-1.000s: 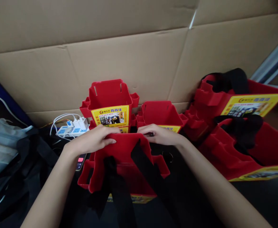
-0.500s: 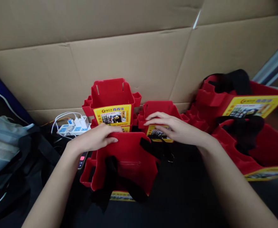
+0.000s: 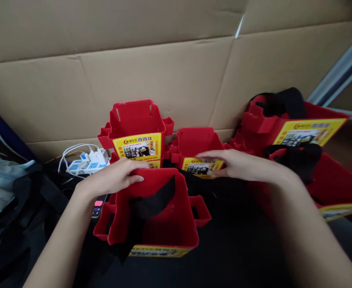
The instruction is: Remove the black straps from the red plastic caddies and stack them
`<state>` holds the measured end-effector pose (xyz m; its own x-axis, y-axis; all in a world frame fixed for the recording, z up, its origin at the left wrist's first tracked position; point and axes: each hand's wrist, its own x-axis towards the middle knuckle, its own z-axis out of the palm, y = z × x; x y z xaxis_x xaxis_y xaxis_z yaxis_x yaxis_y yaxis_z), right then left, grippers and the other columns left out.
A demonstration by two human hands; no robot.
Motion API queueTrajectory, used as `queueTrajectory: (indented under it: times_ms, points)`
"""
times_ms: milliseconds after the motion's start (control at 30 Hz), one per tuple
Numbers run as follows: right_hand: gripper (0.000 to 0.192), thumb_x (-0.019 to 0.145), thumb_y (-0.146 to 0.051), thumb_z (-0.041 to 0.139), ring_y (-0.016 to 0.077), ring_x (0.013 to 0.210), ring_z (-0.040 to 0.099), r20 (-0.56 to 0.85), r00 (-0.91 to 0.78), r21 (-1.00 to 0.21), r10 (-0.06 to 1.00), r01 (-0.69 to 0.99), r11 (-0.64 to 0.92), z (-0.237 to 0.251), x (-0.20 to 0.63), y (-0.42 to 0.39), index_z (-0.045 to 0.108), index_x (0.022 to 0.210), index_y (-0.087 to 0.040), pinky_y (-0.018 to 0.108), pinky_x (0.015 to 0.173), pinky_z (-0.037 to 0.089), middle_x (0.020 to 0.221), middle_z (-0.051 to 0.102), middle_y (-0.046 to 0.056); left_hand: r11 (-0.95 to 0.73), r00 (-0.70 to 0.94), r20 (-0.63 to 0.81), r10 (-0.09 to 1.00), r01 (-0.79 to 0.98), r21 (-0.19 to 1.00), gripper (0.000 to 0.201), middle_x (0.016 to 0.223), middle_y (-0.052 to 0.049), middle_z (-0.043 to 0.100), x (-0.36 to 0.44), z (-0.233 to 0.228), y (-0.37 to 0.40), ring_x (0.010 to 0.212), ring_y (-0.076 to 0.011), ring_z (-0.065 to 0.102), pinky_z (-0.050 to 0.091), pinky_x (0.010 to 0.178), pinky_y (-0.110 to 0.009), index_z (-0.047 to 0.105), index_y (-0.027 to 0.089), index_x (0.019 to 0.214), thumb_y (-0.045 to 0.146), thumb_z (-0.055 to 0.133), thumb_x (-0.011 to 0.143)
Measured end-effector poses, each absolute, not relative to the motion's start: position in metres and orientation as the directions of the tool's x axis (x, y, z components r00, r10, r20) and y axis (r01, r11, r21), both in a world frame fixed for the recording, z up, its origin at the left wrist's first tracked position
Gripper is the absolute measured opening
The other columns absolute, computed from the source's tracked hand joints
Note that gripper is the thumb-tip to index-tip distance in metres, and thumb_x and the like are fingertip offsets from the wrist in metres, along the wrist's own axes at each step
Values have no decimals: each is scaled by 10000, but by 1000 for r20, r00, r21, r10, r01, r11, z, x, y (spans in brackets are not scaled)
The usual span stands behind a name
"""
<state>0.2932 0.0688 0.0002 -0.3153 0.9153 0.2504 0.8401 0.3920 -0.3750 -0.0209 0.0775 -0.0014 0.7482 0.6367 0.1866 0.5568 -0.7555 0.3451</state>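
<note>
Red bin in hand, more bins along the cardboard wall

Red bin [image 3: 160,216]: front and centre on the dark bench [image 3: 242,256], open top facing up, a black strap [image 3: 151,202] draped across its inside, a yellow label strip along its near lower edge.

Far left: grey and black bag [image 3: 7,188], slumped. Beside it, a white power strip [image 3: 84,162] with plugs and white cables, against the cardboard wall [image 3: 163,72]. A phone [image 3: 97,208] shows just below the left wrist.

Left hand [image 3: 115,178]: grip closed over the bin's far left rim, fingers curled inside, thumb outside.

Behind the held bin: a stack of red bins [image 3: 136,128], yellow label facing forward. To its right, a lower red bin [image 3: 196,146], also labelled.

Right hand [image 3: 242,166]: flat, fingers stretched out and loosely spread, holding nothing; it hovers over the front of the lower bin, whether touching it I cannot tell.

Far right: a heap of red bins [image 3: 296,136] with black straps and yellow labels, lying tilted.
</note>
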Motion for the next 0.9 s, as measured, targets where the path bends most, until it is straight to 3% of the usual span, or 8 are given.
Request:
queueTrajectory:
  times_ms: [167, 400, 533, 600, 667, 733, 800, 900]
  points:
    - [298, 843, -318, 499, 161, 988, 594, 173, -758, -521, 629, 472, 712, -6, 251, 78, 652, 1066, -194, 264, 875, 441, 1074, 649, 33, -755, 762, 151, 630, 556, 348, 163, 1010, -22, 652, -20, 0, 77, 891, -163, 597, 454, 725, -230, 601, 205, 966, 242, 481, 863]
    - [131, 637, -212, 674, 202, 606, 629, -238, -337, -252, 911, 927, 277, -8, 322, 89, 718, 743, -149, 289, 594, 482, 661, 678, 49, -749, 748, 161, 644, 572, 334, 191, 982, -29, 657, -21, 0, 76, 853, -163, 606, 469, 706, -233, 602, 198, 995, 263, 479, 864]
    - [541, 687, -267, 655, 212, 1057, 571, -14, -547, -418, 837, 764, 492, -2, 301, 78, 556, 1218, -238, 300, 888, 448, 1184, 603, 28, -762, 770, 147, 621, 551, 340, 185, 994, -17, 658, -17, 3, 73, 873, -158, 609, 474, 735, -236, 603, 205, 994, 224, 472, 865]
    - [473, 782, -261, 567, 177, 1159, 497, 171, -701, -476, 693, 557, 681, -4, 271, 76, 520, 1252, -240, 287, 976, 378, 1276, 533, 14, -769, 771, 162, 617, 545, 334, 194, 1044, -21, 650, -16, 4, 72, 921, -168, 605, 476, 765, -244, 604, 211, 1009, 227, 480, 861]
    - [301, 845, -263, 483, 160, 1036, 575, 164, -772, -508, 614, 467, 724, -9, 252, 77, 626, 1103, -203, 264, 902, 425, 1115, 631, 24, -769, 772, 159, 615, 544, 337, 215, 1076, -25, 644, -17, 3, 73, 949, -176, 602, 476, 794, -258, 600, 217, 1040, 242, 483, 861]
    - [250, 854, -263, 457, 144, 802, 642, -20, -695, -490, 719, 634, 599, -13, 257, 81, 676, 952, -191, 242, 739, 479, 899, 684, 17, -758, 757, 160, 633, 566, 324, 250, 1085, -34, 643, -19, 2, 74, 958, -188, 600, 477, 811, -279, 588, 221, 1084, 269, 485, 861]
    - [201, 809, -223, 498, 137, 601, 630, -219, -415, -339, 883, 881, 330, -16, 284, 86, 687, 858, -176, 238, 593, 477, 746, 680, 18, -741, 730, 172, 661, 601, 300, 287, 1079, -48, 645, -21, 0, 75, 957, -201, 600, 482, 813, -300, 574, 218, 1120, 294, 500, 853]
    - [150, 674, -108, 590, 182, 516, 609, -265, -174, -183, 949, 975, 128, -14, 329, 92, 698, 777, -100, 279, 525, 461, 610, 649, 64, -744, 731, 197, 654, 573, 343, 286, 1086, -51, 638, -23, 0, 75, 972, -203, 594, 485, 821, -308, 576, 218, 1117, 279, 505, 847]
